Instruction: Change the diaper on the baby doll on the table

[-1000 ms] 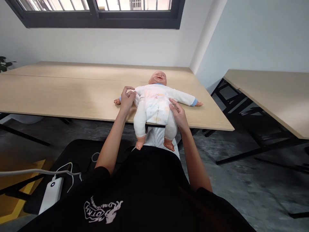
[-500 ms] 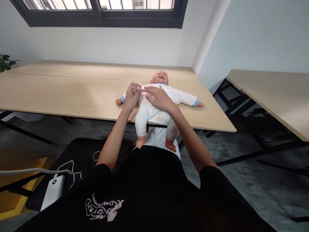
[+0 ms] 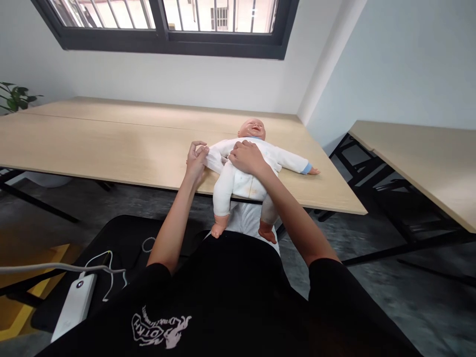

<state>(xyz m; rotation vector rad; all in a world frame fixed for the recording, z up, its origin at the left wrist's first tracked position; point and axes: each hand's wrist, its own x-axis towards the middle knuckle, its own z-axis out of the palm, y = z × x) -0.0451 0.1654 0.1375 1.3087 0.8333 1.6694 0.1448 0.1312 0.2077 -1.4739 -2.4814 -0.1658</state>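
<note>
A baby doll [image 3: 256, 130] in a white romper [image 3: 243, 181] lies on its back at the near edge of a light wooden table [image 3: 111, 148], legs hanging over the edge. My left hand [image 3: 196, 159] pinches the romper cloth at the doll's near-side sleeve and holds it pulled out sideways. My right hand [image 3: 247, 157] rests on the doll's upper chest with fingers curled on the cloth. The doll's other arm, with a blue cuff [image 3: 306, 168], lies stretched out to the right.
A second wooden table [image 3: 420, 158] stands at the right with a floor gap between. A white power bank [image 3: 74, 305] with cables lies on a black surface at lower left. A potted plant [image 3: 15, 96] sits at far left, a window [image 3: 167, 25] above.
My right hand went from the doll's hip up to its chest and curled on the cloth. My left hand now draws the sleeve cloth outward. The view has tilted slightly.
</note>
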